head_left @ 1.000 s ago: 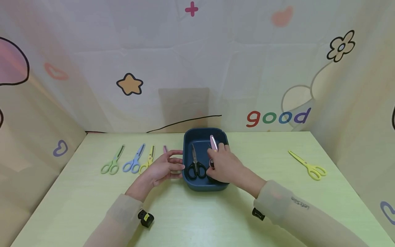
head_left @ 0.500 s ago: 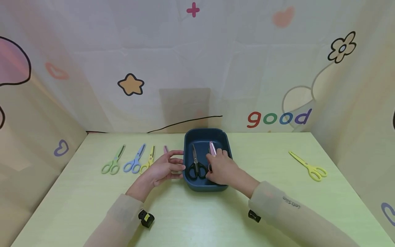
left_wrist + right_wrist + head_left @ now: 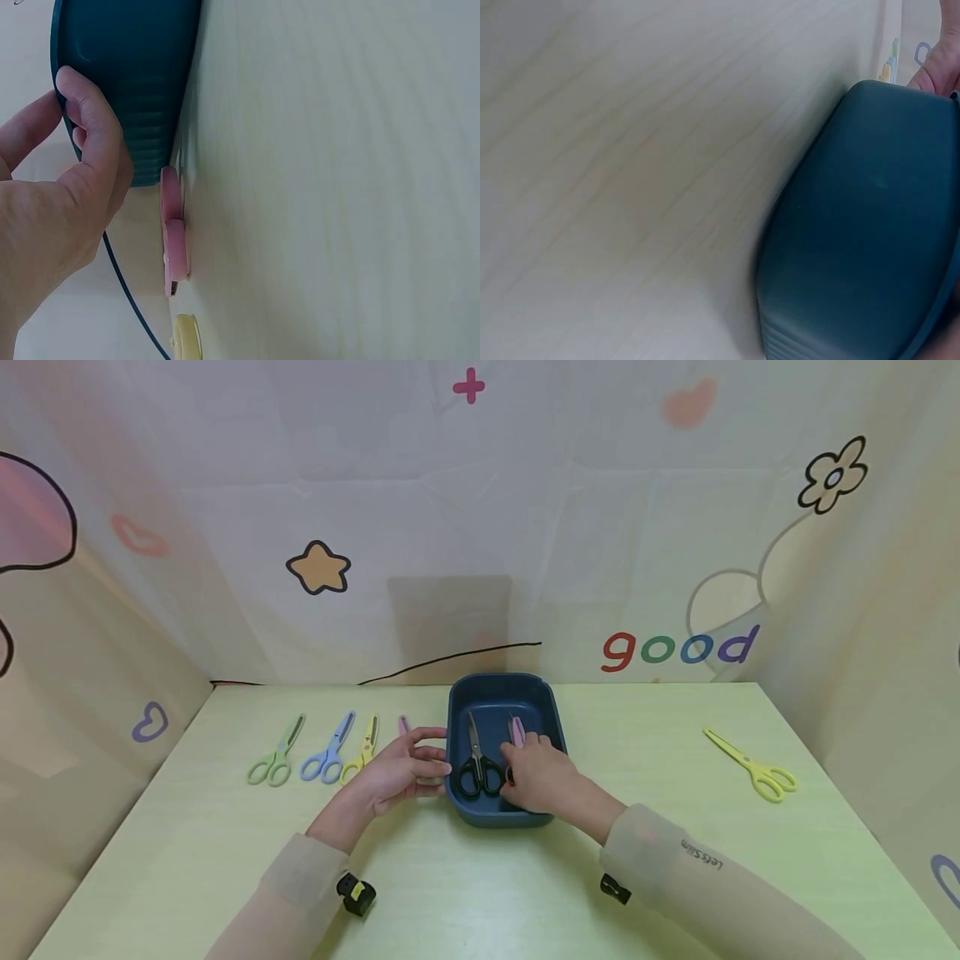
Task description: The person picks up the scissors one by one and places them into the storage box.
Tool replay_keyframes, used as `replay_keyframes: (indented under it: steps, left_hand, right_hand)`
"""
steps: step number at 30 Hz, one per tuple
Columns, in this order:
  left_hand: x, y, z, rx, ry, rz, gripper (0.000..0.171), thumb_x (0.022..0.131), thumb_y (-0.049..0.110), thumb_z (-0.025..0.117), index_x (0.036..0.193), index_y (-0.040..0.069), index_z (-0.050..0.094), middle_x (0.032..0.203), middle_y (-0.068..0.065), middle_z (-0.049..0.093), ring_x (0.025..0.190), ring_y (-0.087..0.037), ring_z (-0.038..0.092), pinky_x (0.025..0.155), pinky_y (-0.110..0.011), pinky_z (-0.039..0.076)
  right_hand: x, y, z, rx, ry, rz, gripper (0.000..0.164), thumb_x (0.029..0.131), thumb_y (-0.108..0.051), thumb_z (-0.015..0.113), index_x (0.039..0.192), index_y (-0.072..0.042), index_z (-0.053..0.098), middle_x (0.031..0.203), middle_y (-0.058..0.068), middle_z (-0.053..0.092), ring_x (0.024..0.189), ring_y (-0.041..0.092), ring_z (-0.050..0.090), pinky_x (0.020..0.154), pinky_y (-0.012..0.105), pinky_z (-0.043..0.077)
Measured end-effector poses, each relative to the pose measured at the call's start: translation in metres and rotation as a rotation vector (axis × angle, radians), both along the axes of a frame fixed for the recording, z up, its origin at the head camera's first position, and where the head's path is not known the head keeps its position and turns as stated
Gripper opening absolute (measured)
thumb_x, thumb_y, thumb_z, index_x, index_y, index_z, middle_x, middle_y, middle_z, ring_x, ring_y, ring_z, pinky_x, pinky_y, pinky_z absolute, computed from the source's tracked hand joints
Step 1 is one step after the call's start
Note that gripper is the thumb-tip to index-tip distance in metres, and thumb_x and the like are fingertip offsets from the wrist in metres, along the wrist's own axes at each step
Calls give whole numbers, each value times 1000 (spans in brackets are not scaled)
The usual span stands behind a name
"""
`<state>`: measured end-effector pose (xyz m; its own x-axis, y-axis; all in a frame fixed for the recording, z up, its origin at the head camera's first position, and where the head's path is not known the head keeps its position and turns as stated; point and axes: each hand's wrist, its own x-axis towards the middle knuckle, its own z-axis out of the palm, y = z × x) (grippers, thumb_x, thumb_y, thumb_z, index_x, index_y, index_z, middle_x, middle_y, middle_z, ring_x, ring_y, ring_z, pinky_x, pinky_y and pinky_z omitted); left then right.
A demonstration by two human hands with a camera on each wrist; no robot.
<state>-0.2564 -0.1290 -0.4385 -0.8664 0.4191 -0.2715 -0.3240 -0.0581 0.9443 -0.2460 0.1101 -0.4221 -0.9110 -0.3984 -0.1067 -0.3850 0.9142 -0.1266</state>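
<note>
Black-handled scissors (image 3: 476, 764) lie in the left half of a dark blue box (image 3: 504, 819), metal blades pointing away. My right hand (image 3: 542, 772) reaches into the right half and grips pink scissors (image 3: 518, 730); their blades show beyond the fingers, and the hand hides their handles. Dark parts show beside the pink blades. My left hand (image 3: 397, 768) touches the box's left outer wall, with fingertips right at the rim in the left wrist view. Below that hand, another pair of pink scissors (image 3: 174, 225) lies on the table, mostly covered in the head view.
Left of the box lie green scissors (image 3: 274, 757), blue scissors (image 3: 330, 752) and yellow scissors (image 3: 366, 752) in a row. Another yellow pair (image 3: 757, 770) lies at the table's right. A printed curtain (image 3: 480, 527) surrounds the table's back and sides.
My right hand has moved slightly down and toward me inside the box, lowering the pink scissors. The left hand has stayed at the box's wall.
</note>
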Motion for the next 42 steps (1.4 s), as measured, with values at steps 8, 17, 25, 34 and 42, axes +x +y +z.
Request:
replay_keyframes:
  steps: [8,17,25,34,42]
  left_hand:
    - [1,0,0,-2,1,0,63,98,-8,61,154,2,34,107,-10,53,84,-18,61,73,-30,59]
    - [1,0,-2,2,-1,3,63,98,-8,61,154,2,33,109,-11,53,84,-19,61,73,-30,59]
    - [1,1,0,-6,-9,8,63,98,-8,61,154,3,34,108,-10,53,84,-19,61,73,-30,59]
    - [1,2,2,-5,-13,9,64,98,-8,60,155,4,34,108,-10,52,84,-19,62,73,-30,59]
    - [1,2,2,-9,-8,7,63,98,-8,61,154,4,34,108,-10,53,84,-19,62,74,-30,59]
  right_hand:
    - [1,0,-3,17,36,14,22,92,-27,75,102,-10,64,96,18,57,90,34,52,74,45,52]
    - [1,2,-4,42,122,42,29,92,-31,75,109,-9,67,114,23,58,103,37,51,78,47,52]
    - [3,11,-5,-97,202,99,22,94,-27,74,103,-8,68,101,17,59,94,32,51,70,41,49]
    - [6,25,-3,-318,262,154,9,94,-15,71,99,-8,70,112,15,61,102,30,53,85,42,54]
    - [7,43,-1,-478,331,140,5,91,-8,73,92,-10,69,108,11,59,100,27,52,80,38,54]
